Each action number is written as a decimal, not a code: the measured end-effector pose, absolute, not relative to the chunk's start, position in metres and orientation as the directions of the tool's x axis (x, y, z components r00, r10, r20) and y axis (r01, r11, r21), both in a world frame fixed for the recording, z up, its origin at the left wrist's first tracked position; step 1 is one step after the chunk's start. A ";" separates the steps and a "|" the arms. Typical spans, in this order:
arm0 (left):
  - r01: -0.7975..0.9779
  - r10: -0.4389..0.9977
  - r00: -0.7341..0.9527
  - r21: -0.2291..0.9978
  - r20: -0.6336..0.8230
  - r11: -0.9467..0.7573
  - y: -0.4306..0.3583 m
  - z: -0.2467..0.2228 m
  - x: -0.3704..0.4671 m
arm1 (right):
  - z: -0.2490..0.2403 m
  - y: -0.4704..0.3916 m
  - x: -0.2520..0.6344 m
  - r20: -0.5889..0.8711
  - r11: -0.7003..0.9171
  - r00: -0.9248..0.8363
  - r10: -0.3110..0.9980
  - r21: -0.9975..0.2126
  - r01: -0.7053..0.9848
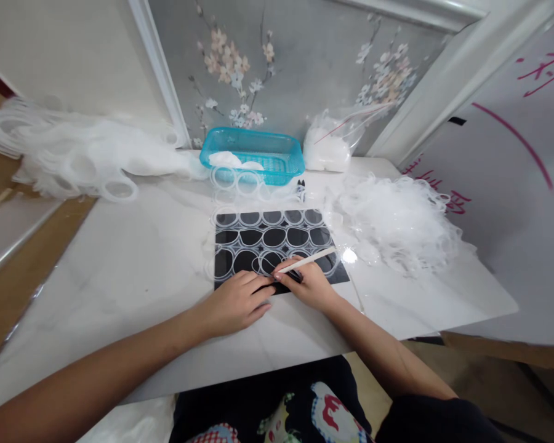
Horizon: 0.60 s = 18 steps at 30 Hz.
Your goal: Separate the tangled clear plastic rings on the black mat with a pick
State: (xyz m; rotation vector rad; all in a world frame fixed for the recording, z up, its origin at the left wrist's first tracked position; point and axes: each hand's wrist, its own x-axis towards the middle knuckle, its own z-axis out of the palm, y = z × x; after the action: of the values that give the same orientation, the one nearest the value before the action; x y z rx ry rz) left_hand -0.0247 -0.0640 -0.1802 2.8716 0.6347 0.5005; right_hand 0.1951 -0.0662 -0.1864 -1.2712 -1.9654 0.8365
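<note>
A black board (277,288) lies on the table under a clear plastic sheet of joined white-edged rings (274,237) in rows. My left hand (239,301) rests on the lower edge of the board, fingers stretched out toward the right, fingertips close to my other hand. In my right hand (307,284), the fingers are closed around a slim white stick (307,259), which slants up to the right with its lower end near the left fingertips. A dark object shows partly under the right fingers; I cannot make out what it is.
Behind the board stands a blue basket (284,175) with white pieces inside. A clear bag of white material (327,147) is beside it. Heaps of translucent rings lie on the right (399,224) and left (96,154) of the white table (166,246). A whiteboard (512,246) borders the right side.
</note>
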 end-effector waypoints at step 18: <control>0.391 0.439 0.853 0.209 0.282 -0.896 -0.064 -0.180 -0.025 | -0.184 -0.066 0.195 0.169 0.326 -0.329 0.929 -0.793 0.515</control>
State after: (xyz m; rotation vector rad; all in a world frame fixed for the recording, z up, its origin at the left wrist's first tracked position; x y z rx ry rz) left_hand -0.0247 -0.0638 -0.1803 2.8842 0.6493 0.4902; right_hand 0.1946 -0.0664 -0.1844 -1.2673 -1.9665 0.8480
